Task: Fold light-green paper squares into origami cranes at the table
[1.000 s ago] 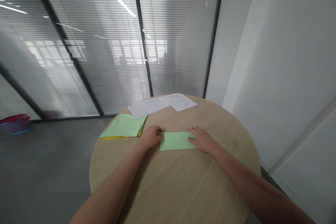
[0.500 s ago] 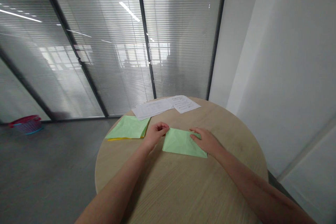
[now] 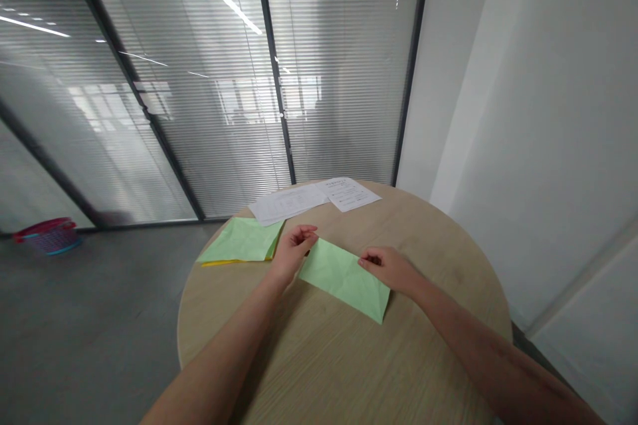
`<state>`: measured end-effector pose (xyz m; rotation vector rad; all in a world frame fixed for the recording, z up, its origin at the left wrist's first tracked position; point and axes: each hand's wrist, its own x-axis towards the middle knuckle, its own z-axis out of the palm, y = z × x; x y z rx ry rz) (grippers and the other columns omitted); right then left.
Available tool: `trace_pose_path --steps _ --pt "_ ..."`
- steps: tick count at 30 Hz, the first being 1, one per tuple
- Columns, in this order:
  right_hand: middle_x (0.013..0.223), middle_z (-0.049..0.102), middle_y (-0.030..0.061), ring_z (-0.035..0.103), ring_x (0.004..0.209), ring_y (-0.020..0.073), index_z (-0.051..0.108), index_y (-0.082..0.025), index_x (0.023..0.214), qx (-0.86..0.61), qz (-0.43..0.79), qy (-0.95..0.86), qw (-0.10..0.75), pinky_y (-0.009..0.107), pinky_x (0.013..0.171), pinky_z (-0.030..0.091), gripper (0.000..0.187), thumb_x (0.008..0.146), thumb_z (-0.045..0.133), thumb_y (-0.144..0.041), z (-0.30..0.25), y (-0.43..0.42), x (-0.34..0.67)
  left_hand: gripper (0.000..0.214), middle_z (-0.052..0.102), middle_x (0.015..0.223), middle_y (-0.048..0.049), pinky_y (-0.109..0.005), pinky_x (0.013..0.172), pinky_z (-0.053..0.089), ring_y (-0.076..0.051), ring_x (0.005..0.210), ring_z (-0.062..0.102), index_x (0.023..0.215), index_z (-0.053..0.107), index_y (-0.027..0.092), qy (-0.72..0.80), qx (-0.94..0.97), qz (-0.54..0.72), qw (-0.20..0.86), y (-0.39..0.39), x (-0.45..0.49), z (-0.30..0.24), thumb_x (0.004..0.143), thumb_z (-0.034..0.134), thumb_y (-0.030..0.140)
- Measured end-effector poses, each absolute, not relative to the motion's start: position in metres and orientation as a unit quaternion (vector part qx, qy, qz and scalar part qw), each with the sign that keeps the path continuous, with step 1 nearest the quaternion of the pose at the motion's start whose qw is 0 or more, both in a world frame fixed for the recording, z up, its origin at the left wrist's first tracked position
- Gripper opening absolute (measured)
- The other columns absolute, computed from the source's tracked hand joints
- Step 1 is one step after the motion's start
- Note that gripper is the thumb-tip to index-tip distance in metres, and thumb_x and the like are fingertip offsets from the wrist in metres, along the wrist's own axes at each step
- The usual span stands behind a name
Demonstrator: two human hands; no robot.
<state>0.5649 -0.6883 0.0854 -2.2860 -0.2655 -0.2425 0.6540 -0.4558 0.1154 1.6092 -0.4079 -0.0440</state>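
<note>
A folded light green paper (image 3: 343, 277) lies askew on the round wooden table (image 3: 343, 358), its long side running from upper left to lower right. My left hand (image 3: 292, 247) pinches the paper's upper left corner, fingers curled. My right hand (image 3: 390, 267) grips the paper's far edge near the middle, fingers closed on it. Both forearms reach in from the bottom of the view.
A stack of green sheets with a yellow one beneath (image 3: 242, 242) lies to the left. White printed papers (image 3: 313, 198) rest at the table's far edge. Glass walls with blinds stand behind. A pink basket (image 3: 47, 235) sits on the grey floor at left. A white wall runs along the right.
The folded green paper has turned clockwise from lying level to slanting down to the right. Both hands went from resting at its ends to gripping it.
</note>
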Motion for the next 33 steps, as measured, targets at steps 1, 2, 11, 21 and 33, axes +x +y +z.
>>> trace_pose_path --steps 1,2,11,21,33 --pt "0.068 0.063 0.0004 0.054 0.062 0.0140 0.066 -0.018 0.076 -0.902 -0.102 -0.103 0.407 0.023 0.055 0.035 0.025 0.085 0.050 -0.036 0.085 -0.689 0.565 0.046 0.061 0.074 -0.0003 -0.022 0.055 0.040 -0.011 0.060 0.053 0.101 0.063 0.017 -0.185 0.717 -0.021 0.671 -0.456 0.654 0.115 0.066 0.070 0.045" --pt "0.068 0.063 0.0003 0.054 0.062 0.0140 0.065 -0.018 0.076 -0.899 -0.108 -0.101 0.412 0.023 0.056 0.035 0.025 0.085 0.050 -0.036 0.085 -0.689 0.565 0.047 0.062 0.076 -0.0011 -0.023 0.056 0.041 -0.012 0.062 0.054 0.103 0.063 0.017 -0.190 0.721 -0.026 0.666 -0.456 0.655 0.114 0.066 0.069 0.046" --pt "0.069 0.063 0.0012 0.054 0.063 0.0143 0.064 -0.019 0.076 -0.896 -0.124 -0.084 0.419 0.024 0.056 0.037 0.027 0.086 0.048 -0.037 0.086 -0.692 0.567 0.033 0.061 0.064 0.0010 -0.022 0.052 0.036 -0.012 0.056 0.051 0.073 0.067 0.016 -0.201 0.766 -0.043 0.610 -0.453 0.663 0.103 0.069 0.066 0.049" --pt "0.096 0.069 0.0060 0.063 0.086 0.0201 0.064 -0.019 0.098 -0.859 -0.121 -0.018 0.497 0.031 0.074 0.048 0.028 0.081 0.056 -0.041 0.079 -0.699 0.575 0.029 0.053 0.059 0.0020 -0.021 0.048 0.032 -0.011 0.053 0.044 0.071 0.062 0.016 -0.186 0.793 0.052 0.578 -0.452 0.664 0.106 0.075 0.060 0.045" --pt "0.113 0.063 0.0099 0.064 0.088 0.0188 0.055 -0.021 0.113 -0.669 0.031 -0.014 0.743 0.029 0.066 0.055 0.039 0.079 0.064 -0.038 0.080 -0.694 0.572 0.030 0.050 0.058 0.0030 -0.022 0.049 0.034 -0.012 0.053 0.045 0.075 0.059 0.017 -0.133 0.774 0.141 0.603 -0.448 0.668 0.110 0.080 0.051 0.045"
